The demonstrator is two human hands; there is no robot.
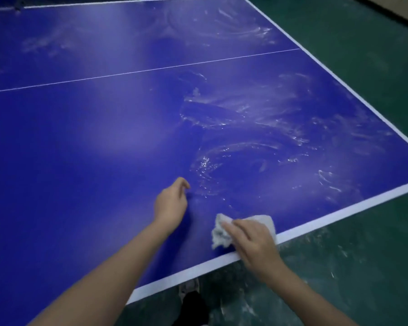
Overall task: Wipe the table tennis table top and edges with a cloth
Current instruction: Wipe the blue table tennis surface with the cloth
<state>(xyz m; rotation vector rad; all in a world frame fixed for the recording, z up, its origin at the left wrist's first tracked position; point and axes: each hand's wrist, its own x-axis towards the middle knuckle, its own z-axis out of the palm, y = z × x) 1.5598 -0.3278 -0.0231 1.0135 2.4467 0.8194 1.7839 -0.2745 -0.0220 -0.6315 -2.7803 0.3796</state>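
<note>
Nearest, a shoe (190,288) is seen on the green floor (363,267), tucked just under the near edge of the bench (80,161), so that the body is kept close enough for the far reach. Just above it, the cloth (220,231) is held down on the blue top, right beside the white border line (339,208) of that edge. It is pressed by the right hand (252,241), whose grip is spread flat: the fingers are laid over the cloth, apparently so that a broad patch is dragged at once. Whether the thumb is tucked round it cannot be told.

A little further in, the left hand (171,203) is hung low over the surface with its grip loosely curled and nothing held; it seems kept there for balance, though contact with the top cannot be confirmed.

Beyond both hands, wet swirls (245,118) are spread over the right side, which suggests that part has been covered, while the left side is seen dry and unmarked. Further still, the thin centre line (151,70) is crossed by more streaks towards the far corner.
</note>
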